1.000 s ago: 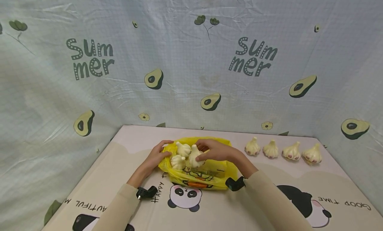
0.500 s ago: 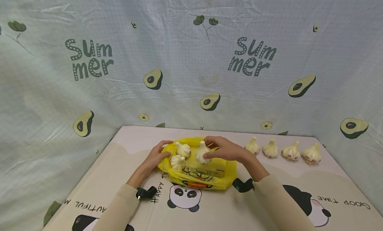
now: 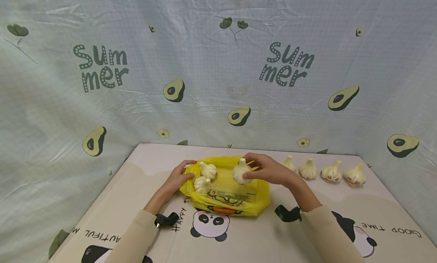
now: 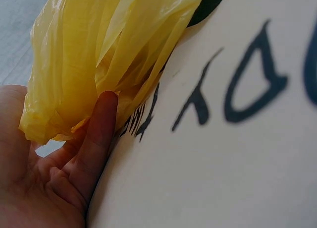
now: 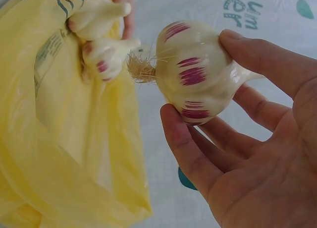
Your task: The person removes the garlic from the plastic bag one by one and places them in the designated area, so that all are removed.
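A yellow plastic bag [image 3: 250, 207] lies spread on the table with its printed side towards me. My left hand [image 3: 177, 176] holds the bag's left edge; in the left wrist view its fingers [image 4: 101, 121] lie against the gathered plastic. Two garlic bulbs, one farther back [image 3: 208, 170] and one nearer [image 3: 202, 185], rest on the bag's left part. My right hand [image 3: 269, 170] grips another garlic bulb [image 5: 193, 72] over the bag's right part, thumb on one side and fingers on the other. This bulb has purple streaks and a tuft of roots.
Several more garlic bulbs stand in a row at the back right, the outermost bulb [image 3: 354, 175] near the table's right edge. My right hand partly covers the nearest bulb [image 3: 288, 163]. A printed cloth [image 3: 205, 66] rises behind the table [image 3: 246, 240].
My right hand has carried its garlic bulb rightwards, away from the two others on the bag. My left hand keeps its place at the bag's left edge.
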{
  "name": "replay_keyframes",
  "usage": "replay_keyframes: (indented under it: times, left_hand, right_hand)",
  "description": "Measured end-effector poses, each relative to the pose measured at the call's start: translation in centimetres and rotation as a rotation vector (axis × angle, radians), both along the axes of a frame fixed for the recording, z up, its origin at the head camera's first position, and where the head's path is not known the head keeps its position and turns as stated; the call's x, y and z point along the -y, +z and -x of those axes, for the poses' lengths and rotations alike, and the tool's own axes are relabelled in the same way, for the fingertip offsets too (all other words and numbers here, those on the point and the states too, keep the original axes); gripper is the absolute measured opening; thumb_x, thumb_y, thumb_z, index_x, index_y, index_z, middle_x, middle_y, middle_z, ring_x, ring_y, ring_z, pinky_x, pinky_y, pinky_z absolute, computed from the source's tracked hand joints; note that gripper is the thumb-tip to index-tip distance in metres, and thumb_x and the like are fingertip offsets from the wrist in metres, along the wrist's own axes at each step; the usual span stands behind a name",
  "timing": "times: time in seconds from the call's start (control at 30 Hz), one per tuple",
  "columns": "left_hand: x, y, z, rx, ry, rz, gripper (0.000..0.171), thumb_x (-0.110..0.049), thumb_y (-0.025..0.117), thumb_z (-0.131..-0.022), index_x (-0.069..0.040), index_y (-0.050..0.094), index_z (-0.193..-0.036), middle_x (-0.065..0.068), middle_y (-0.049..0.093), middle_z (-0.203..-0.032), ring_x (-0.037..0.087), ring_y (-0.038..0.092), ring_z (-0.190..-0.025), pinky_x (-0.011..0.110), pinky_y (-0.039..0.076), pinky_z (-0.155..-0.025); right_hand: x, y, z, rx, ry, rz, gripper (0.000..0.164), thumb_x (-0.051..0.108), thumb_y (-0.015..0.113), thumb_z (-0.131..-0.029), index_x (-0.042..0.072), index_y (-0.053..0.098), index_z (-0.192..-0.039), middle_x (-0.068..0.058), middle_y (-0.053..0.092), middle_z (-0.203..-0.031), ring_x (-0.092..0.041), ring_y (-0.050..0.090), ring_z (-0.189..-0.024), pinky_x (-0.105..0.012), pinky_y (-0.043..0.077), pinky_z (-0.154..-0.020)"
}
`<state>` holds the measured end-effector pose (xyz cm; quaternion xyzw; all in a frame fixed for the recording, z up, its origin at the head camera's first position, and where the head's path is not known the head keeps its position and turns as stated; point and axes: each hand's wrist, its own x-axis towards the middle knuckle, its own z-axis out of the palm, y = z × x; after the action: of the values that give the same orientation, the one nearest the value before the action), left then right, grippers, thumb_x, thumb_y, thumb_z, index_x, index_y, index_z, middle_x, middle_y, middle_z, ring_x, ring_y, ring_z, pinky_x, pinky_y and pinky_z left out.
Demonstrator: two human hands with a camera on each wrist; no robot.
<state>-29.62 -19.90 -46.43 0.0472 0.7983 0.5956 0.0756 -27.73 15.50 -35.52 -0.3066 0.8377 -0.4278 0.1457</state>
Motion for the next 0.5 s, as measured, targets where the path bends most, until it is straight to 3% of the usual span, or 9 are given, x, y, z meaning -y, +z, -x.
replay_keyframes:
  times: [0.5]
  left_hand:
    - [0.1,-0.2,0.1,0.001,0.006,-0.013,0.052,-0.011,0.054,-0.098,-0.019,0.048,-0.149,0.023,0.056,-0.143,0.024,0.064,-0.110,0.030,0.057,-0.086]
  right_hand:
    - [-3.4,0.0,-1.1,-0.012,-0.064,0.050,0.040,0.028,0.073,-0.096,0.014,0.060,-0.131,-0.009,0.063,-0.133,-0.036,0.059,-0.132,-0.046,0.054,-0.105]
